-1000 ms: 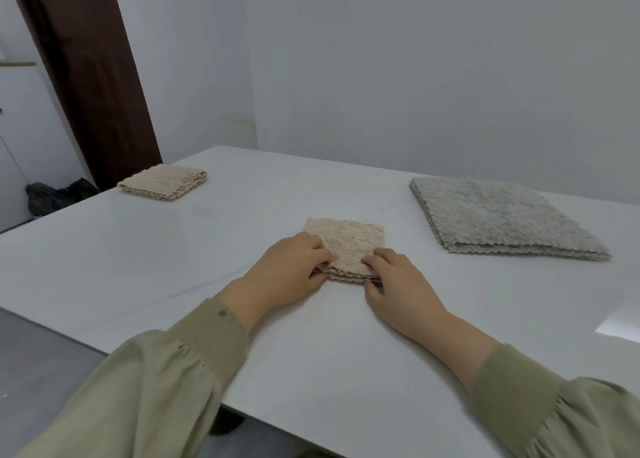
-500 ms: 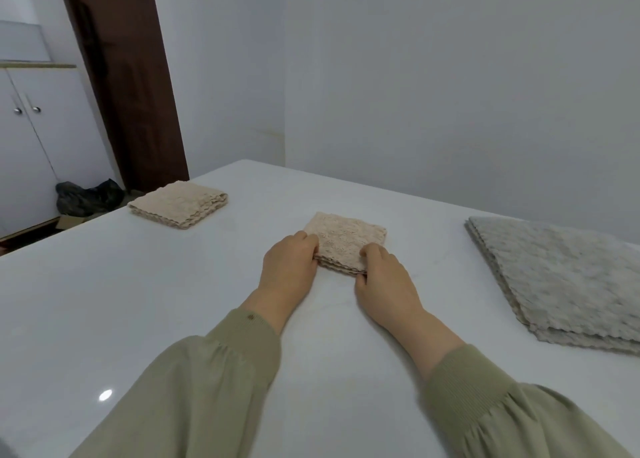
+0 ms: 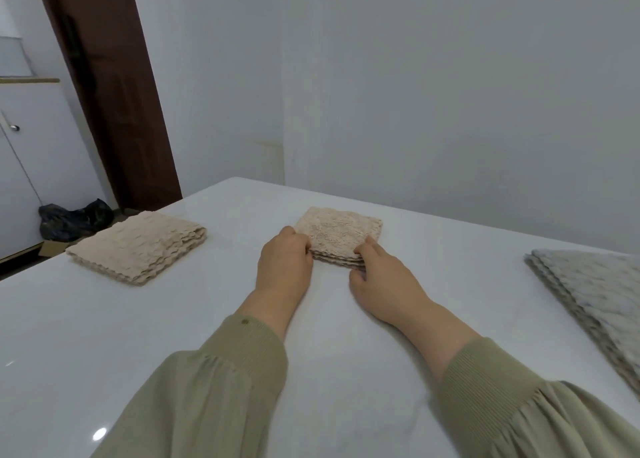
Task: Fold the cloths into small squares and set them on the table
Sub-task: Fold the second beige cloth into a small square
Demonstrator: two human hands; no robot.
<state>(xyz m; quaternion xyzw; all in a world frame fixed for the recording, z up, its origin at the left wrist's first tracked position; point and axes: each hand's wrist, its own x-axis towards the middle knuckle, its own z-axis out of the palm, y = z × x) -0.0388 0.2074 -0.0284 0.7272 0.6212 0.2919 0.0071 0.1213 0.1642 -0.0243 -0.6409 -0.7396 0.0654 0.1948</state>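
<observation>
Olive sleeves [image 3: 225, 381] reach forward over the white counter [image 3: 104, 319]. Left hand [image 3: 285, 263] and right hand [image 3: 382, 277] are set apart, each with fingers curled on a near corner of the small beige folded cloth [image 3: 341, 234], which lies flat mid-counter; the right thumb rests on its top layer. Left, well apart: a stack of folded beige cloths [image 3: 138, 246]. Right edge: a pile of larger grey cloths [image 3: 595, 291]. Beyond, on the floor: a black bag [image 3: 74, 218], contents not discernible.
</observation>
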